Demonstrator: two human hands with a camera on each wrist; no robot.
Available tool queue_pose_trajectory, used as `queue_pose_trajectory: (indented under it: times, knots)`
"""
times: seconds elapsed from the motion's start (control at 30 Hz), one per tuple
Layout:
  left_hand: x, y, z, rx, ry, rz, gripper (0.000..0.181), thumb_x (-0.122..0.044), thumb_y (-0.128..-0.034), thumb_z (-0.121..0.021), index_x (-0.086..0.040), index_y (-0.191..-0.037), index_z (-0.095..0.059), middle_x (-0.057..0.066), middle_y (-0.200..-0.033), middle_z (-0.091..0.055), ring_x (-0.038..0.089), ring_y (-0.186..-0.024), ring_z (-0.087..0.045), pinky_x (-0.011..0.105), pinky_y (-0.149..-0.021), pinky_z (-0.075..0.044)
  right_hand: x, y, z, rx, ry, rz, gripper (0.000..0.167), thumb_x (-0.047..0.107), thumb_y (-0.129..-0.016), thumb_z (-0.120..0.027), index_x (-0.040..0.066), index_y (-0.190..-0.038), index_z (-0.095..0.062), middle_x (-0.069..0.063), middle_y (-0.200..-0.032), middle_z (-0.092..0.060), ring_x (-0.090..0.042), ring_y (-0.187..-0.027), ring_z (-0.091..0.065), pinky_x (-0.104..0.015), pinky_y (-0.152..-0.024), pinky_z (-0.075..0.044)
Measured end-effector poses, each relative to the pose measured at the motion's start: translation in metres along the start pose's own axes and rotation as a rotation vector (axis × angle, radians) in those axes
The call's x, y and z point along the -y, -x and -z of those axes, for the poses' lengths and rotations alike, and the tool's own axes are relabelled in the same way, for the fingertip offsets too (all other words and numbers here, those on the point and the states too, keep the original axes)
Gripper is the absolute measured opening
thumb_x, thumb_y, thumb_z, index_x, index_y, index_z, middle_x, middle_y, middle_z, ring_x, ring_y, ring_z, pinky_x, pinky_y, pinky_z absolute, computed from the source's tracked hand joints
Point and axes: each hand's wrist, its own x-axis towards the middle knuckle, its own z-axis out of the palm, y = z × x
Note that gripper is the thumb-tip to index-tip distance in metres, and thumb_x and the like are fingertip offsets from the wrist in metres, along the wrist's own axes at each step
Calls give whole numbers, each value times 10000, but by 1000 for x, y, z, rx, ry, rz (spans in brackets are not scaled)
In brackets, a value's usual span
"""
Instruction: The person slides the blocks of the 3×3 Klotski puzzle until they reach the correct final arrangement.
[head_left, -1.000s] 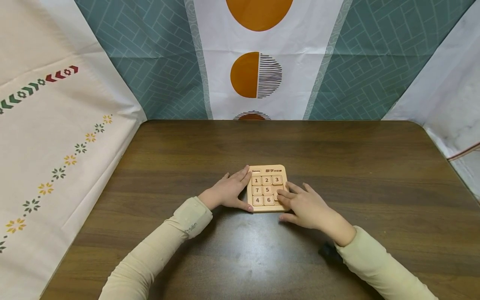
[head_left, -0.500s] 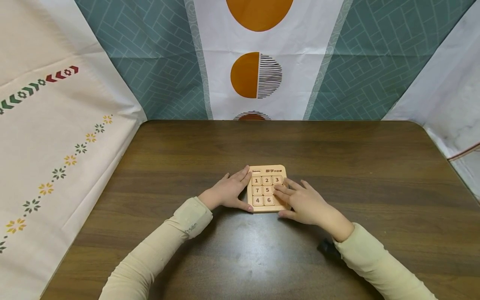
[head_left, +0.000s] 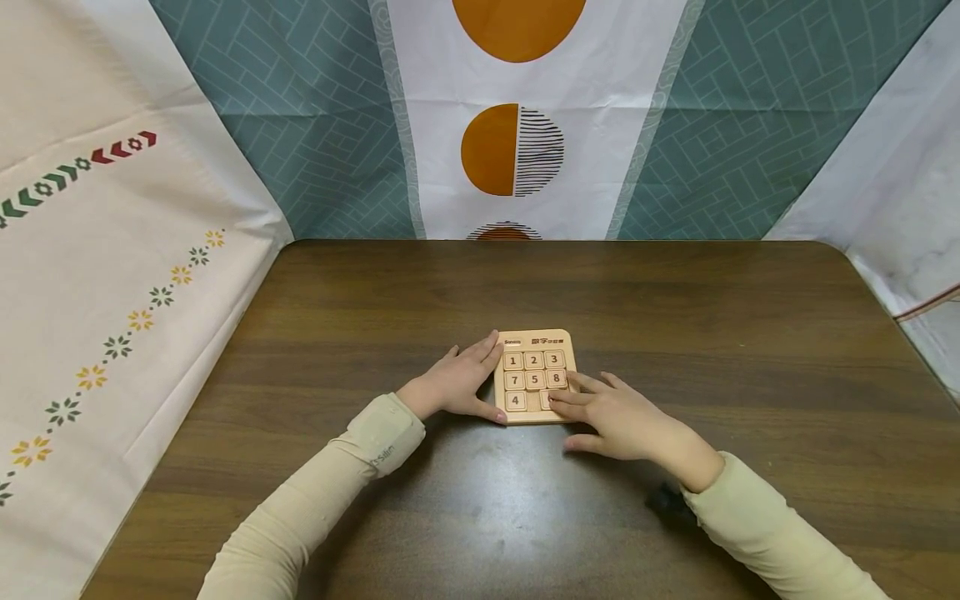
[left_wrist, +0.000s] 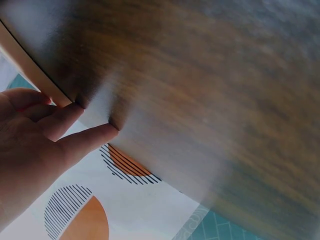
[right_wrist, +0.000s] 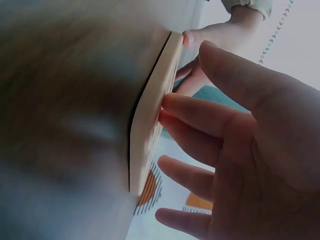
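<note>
A light wooden number-slide puzzle (head_left: 536, 420) lies flat on the table, its numbered square tiles in rows. My left hand (head_left: 459, 383) rests against its left side, thumb at the near corner and fingers toward the far one. With fairly straight fingers, my right hand (head_left: 618, 417) reaches over the right side. Its fingertips touch a bottom-right tile (head_left: 545, 401), whose number they mostly cover. A gap shows between that tile and the 4 tile (head_left: 515, 401). Above sits the 8 tile (head_left: 556, 378). In the right wrist view, two fingertips meet the puzzle's face (right_wrist: 164, 102).
The dark brown wooden table (head_left: 390, 292) stretches around the puzzle. A patterned teal and white cloth (head_left: 600, 167) hangs behind its far edge. An embroidered pale cloth (head_left: 150, 375) hangs at the left. A small dark object (head_left: 666, 500) shows near the right sleeve.
The right hand's fingertips went up, uncovering the 8 tile in the middle row, then came down. The 6 tile's spot in the bottom row is now a gap. The left hand stayed still.
</note>
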Motion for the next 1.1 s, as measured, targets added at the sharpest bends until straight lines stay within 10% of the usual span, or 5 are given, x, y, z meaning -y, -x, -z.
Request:
queue_pose_trajectory:
  times: [1.1]
  knots:
    - [-2, 0, 2, 25, 0, 25, 1107, -676, -711, -587, -25, -1457, -93, 125, -1515, 31, 235, -1375, -99, 525, -1035, -199, 2, -16, -4, 5, -36, 25, 597, 409, -866, -582, 75, -1346, -461, -84, -1403, -397, -339, -1324, -246, -606, -968, -240]
